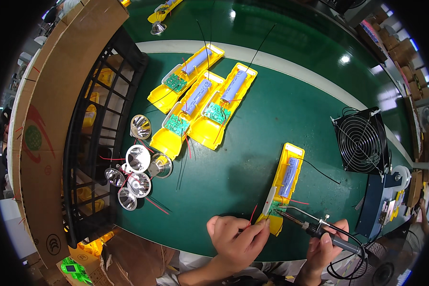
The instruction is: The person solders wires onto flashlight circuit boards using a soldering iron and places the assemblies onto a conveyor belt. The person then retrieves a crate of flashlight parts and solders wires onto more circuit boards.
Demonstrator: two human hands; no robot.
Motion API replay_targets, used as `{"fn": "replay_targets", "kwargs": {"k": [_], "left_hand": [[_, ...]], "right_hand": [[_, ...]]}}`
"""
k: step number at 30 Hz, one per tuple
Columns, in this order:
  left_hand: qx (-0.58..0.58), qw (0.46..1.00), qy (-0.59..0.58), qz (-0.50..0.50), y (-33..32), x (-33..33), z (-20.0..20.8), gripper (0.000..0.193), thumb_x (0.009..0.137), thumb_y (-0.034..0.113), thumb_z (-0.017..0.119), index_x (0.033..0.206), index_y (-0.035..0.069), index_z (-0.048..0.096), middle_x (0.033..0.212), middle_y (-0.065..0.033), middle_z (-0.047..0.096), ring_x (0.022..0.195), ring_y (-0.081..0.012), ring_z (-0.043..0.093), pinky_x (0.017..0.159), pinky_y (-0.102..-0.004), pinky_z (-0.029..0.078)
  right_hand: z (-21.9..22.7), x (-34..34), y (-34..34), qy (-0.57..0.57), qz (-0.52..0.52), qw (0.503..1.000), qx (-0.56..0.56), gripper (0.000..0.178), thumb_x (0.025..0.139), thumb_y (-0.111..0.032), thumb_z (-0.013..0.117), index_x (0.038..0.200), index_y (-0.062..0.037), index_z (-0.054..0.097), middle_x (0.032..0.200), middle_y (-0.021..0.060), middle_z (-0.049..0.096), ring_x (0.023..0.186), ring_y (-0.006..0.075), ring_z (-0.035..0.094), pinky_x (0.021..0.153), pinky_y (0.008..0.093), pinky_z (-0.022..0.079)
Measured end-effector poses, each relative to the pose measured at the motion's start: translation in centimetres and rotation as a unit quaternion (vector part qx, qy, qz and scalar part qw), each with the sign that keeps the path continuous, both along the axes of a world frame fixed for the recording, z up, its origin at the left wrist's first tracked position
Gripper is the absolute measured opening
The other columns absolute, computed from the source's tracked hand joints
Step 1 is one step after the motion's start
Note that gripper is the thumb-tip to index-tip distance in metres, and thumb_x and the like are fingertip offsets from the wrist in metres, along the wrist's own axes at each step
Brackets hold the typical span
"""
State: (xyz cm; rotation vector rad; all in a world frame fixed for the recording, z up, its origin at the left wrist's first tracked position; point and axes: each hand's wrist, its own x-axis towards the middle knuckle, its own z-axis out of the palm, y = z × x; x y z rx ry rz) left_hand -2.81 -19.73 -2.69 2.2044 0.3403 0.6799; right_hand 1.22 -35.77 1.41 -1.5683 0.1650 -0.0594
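In front of me lies a yellow flashlight half-shell (277, 183), with a blue-purple battery (289, 177) and a small green circuit board (274, 208). My right hand (328, 242) grips a soldering iron (314, 229), which has a thin metal feed tube (298, 209) along it; the tip is at the board. At the shell's lower end my left hand (238, 240) is closed in a pinch on a thin wire beside the board. A red wire (253, 214) sticks up by its fingers. Their exact contact is partly hidden.
Three more yellow half-shells (207, 131) with batteries and boards lie at the upper left. Several silver reflector cups (138, 158) with wires sit by a black crate (102, 114). A black fan (362, 141) stands at right, near a solder spool (401, 177).
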Motion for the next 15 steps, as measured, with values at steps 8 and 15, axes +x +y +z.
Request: {"fn": "replay_targets", "kwargs": {"k": [8,15], "left_hand": [[0.018,1.000,-0.001,-0.013,0.20,0.15,0.17,0.024,0.054,0.005,0.076,0.073,0.014,0.064,0.069,0.0017,0.041,0.063,-0.0151,0.043,0.063,-0.0306,0.031],[0.015,1.000,-0.002,-0.008,0.17,0.18,0.18,0.023,0.055,0.005,0.076,0.072,0.014,0.064,0.069,0.0016,0.041,0.062,-0.0149,0.043,0.063,-0.0301,0.030]], "right_hand": [[0.12,-0.07,0.20,0.000,0.000,1.000,-0.006,0.035,0.073,-0.024,0.066,0.083,-0.0019,0.041,0.061,0.0059,0.048,0.038,0.0069,0.043,0.036,0.0158,0.034],[0.48,-0.32,-0.10,-0.013,-0.003,1.000,-0.001,0.036,0.075,-0.024,0.063,0.081,-0.0055,0.033,0.064,0.0022,0.047,0.041,0.0019,0.038,0.036,0.0118,0.032]]}}
